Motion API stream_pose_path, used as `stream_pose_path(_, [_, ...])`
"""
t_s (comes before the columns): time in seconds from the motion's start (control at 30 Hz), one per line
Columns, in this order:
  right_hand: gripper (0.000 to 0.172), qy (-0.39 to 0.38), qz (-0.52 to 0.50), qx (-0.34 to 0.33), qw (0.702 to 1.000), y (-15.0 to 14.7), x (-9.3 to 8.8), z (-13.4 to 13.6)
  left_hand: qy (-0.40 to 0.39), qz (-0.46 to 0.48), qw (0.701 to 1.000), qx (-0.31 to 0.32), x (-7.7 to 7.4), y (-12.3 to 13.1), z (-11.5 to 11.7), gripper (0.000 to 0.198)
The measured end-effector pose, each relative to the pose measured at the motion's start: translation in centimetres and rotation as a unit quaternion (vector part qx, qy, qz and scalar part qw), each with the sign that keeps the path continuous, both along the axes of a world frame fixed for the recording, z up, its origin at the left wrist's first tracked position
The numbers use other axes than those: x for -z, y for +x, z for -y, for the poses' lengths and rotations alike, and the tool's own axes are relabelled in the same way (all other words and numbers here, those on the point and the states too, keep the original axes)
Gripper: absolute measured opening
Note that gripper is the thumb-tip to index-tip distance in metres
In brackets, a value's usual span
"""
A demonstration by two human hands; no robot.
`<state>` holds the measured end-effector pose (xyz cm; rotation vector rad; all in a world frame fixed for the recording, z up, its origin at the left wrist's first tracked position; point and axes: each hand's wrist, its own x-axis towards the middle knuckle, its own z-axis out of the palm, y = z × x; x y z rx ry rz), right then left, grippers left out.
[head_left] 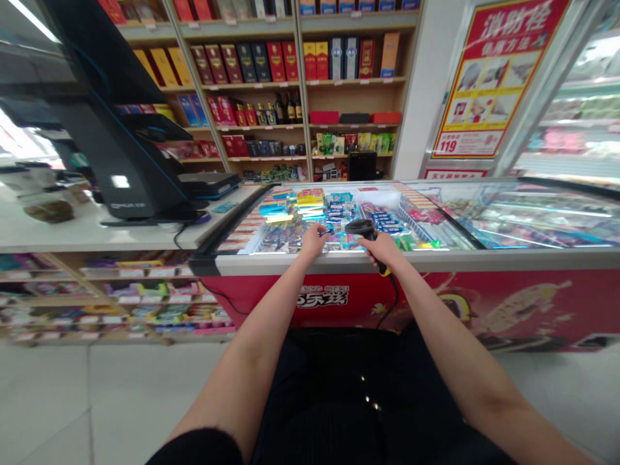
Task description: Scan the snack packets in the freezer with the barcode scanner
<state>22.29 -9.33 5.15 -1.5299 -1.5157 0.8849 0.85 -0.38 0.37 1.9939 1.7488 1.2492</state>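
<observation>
Checkout station, shop interior. Left hand (314, 240) pinches a small blue item (327, 232), too small to read, just above the front rim of a chest freezer (436, 259). Right hand (382, 250) is clamped around the grip of a black handheld barcode scanner (362, 228), its head angled toward the blue item and close beside it. Hands apart but near each other, both reaching over the rim. Thin black cable (394, 294) drops from the scanner down the freezer's red front. Inside the freezer, packaged goods (310, 206) in blue, yellow and pink lie in wire baskets; a glass lid (527, 219) spans the right part. Left of the freezer, a white surface (72, 232) carries a black point-of-sale terminal (130, 168). Behind, wooden shelves (300, 97) hold boxed bottles, and a red-and-yellow poster (494, 77) stands at right.
</observation>
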Motion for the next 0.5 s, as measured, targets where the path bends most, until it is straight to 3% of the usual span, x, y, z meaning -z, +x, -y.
stream_pose_path(0.5, [0.02, 0.008, 0.009, -0.018, 1.0, -0.22, -0.12, 0.47, 0.019, 0.032, 0.999, -0.023, 0.28, -0.19, 0.01, 0.01])
